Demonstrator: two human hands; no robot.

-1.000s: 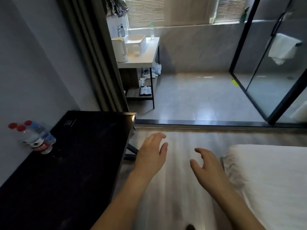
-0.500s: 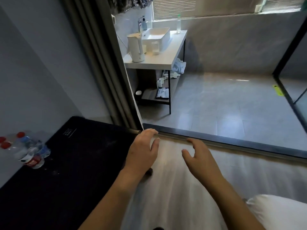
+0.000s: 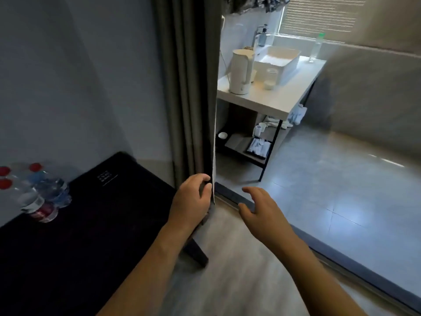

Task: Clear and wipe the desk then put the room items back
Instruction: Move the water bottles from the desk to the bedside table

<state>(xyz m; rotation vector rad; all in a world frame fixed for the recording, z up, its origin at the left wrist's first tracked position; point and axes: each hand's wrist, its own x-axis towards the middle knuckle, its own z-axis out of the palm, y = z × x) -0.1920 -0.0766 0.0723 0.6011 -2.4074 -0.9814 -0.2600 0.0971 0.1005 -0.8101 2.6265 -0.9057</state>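
The black desk [image 3: 95,224] fills the lower left. Three clear water bottles with red caps [image 3: 38,197] stand on it against the wall. My left hand [image 3: 191,201] hovers over the desk's far right corner with its fingers loosely curled. It holds nothing, and its fingertips are close to the hem of the grey curtain [image 3: 189,87]; whether they touch it is unclear. My right hand [image 3: 262,210] is stretched forward over the floor threshold, fingers spread and empty.
Beyond the dark floor track [image 3: 341,254] lies a tiled bathroom. A white counter [image 3: 273,103] carries a white kettle [image 3: 241,71], a basin [image 3: 280,62] and cups. Its lower shelf [image 3: 246,151] holds cups and folded items. A cloth [image 3: 296,115] hangs on the counter's frame.
The view has moved forward and turned left toward the bathroom doorway, and the bed has left the frame. Both hands moved ahead with it; my left hand's fingers have curled by the curtain's edge.
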